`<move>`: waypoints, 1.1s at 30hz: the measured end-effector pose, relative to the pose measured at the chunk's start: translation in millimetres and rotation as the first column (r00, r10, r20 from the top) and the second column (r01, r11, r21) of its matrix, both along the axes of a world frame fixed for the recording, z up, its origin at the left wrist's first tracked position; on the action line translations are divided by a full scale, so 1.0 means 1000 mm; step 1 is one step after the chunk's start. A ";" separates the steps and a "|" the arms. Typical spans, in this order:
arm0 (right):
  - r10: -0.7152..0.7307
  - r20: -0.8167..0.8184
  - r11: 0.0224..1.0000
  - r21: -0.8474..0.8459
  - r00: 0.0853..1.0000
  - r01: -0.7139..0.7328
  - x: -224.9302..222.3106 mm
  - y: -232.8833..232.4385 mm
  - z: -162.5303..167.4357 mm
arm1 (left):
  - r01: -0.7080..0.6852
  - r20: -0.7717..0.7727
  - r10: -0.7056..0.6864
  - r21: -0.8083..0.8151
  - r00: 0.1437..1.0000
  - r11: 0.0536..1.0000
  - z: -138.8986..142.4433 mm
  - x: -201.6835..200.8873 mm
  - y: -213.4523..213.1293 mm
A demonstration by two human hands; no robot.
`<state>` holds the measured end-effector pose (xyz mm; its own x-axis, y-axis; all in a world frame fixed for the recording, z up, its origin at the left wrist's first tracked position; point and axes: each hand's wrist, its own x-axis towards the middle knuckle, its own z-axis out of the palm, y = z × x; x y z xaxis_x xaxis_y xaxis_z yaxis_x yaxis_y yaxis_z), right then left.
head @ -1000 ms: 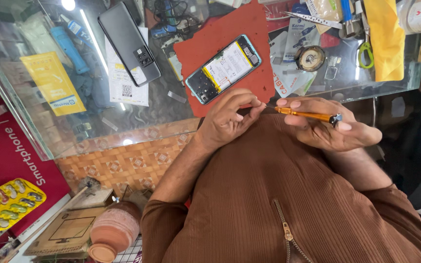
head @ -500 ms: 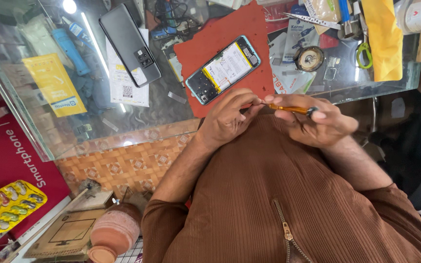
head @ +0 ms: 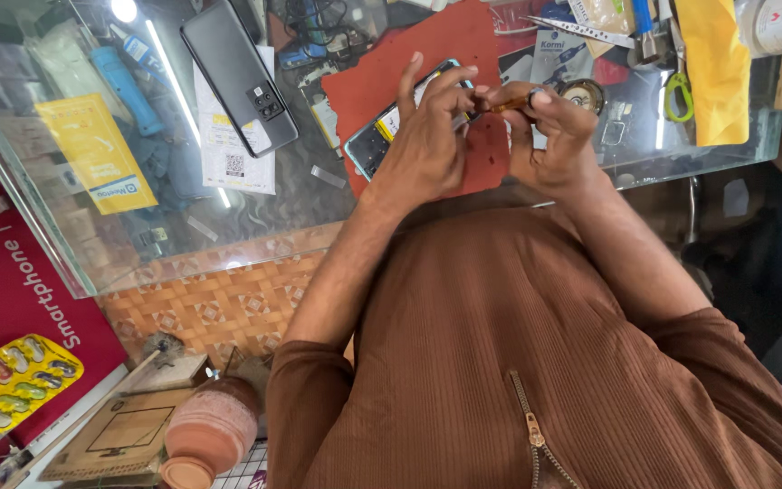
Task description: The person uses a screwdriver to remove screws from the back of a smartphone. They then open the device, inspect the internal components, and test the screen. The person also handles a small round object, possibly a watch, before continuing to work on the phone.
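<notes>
My left hand (head: pixel 427 149) lies over a phone (head: pixel 375 138) that rests face-up on a red mat (head: pixel 382 68) on the glass counter. Its fingers are spread, and the fingertips touch the phone's upper edge. My right hand (head: pixel 556 136) pinches a small orange-handled screwdriver (head: pixel 504 105), which lies level and points left toward my left fingertips. The two hands are close together above the phone, hiding most of it.
A dark phone (head: pixel 239 74) lies on a white paper slip (head: pixel 228 154) to the left. A yellow cloth (head: pixel 717 63), green scissors (head: pixel 677 96) and a round tin (head: pixel 586 91) sit at the right. Below the glass counter edge (head: pixel 228 258) stand a clay pot (head: pixel 210 433) and a yellow blister pack (head: pixel 11 382).
Both hands have moved from my chest forward onto the counter. The left hand now rests on the phone and the right hand has brought the screwdriver beside it.
</notes>
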<state>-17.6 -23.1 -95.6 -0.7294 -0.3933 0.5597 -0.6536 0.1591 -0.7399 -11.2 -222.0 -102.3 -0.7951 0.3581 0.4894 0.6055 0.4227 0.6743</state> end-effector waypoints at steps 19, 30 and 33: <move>-0.024 0.077 0.999 -0.042 0.997 0.028 0.002 -0.002 -0.015 | -0.028 0.006 0.028 -0.033 1.000 0.999 -0.015 0.000 0.000; -0.126 -0.074 0.987 0.092 0.989 0.132 0.000 -0.004 -0.010 | -0.090 0.027 0.090 -0.011 0.996 0.996 -0.005 0.001 -0.004; -0.125 -0.136 0.978 0.152 0.983 0.146 -0.007 0.000 0.002 | -0.170 0.082 0.173 -0.039 0.981 0.985 0.003 0.002 -0.006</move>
<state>-24.9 -22.9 -93.7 -0.7103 -0.3878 0.5874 -0.7034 0.3630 -0.6111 -8.9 -228.0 -99.0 -0.8842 0.2270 0.4083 0.4633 0.5375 0.7046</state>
